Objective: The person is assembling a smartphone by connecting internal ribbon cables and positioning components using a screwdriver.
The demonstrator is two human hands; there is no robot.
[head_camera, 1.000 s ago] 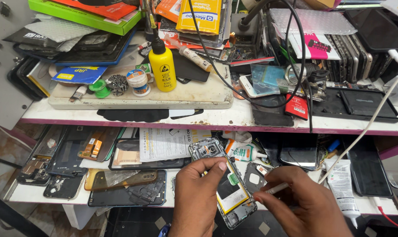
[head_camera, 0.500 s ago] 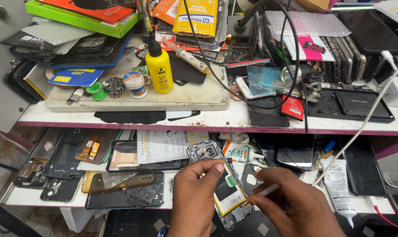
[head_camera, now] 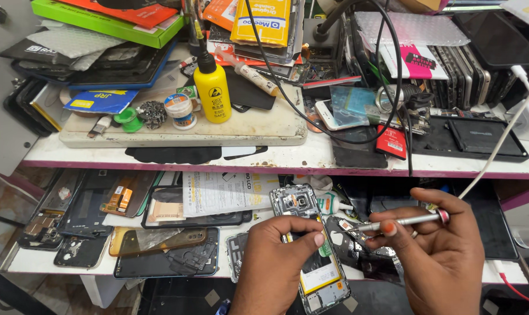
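Note:
My left hand [head_camera: 271,262] grips an opened phone [head_camera: 311,248] with its back cover off; the circuit board shows at the top and a black battery with a yellow label below. The thumb lies across the phone's middle. My right hand [head_camera: 445,256] pinches a thin metal screwdriver [head_camera: 401,221] with a red end cap. The tool lies nearly level, its tip pointing left toward a small dark phone part [head_camera: 349,233] just right of the opened phone.
A lower shelf [head_camera: 19,261] carries several phone backs, frames and screens [head_camera: 165,248]. The upper bench [head_camera: 288,157] holds a yellow squeeze bottle [head_camera: 212,93], a white work board [head_camera: 183,131], small tins, stacked boxes, phones and black cables. A white cable [head_camera: 498,146] crosses on the right.
My right hand has risen and turned the screwdriver from slanted to nearly level, its tip lifted off the phone. The left hand still grips the phone.

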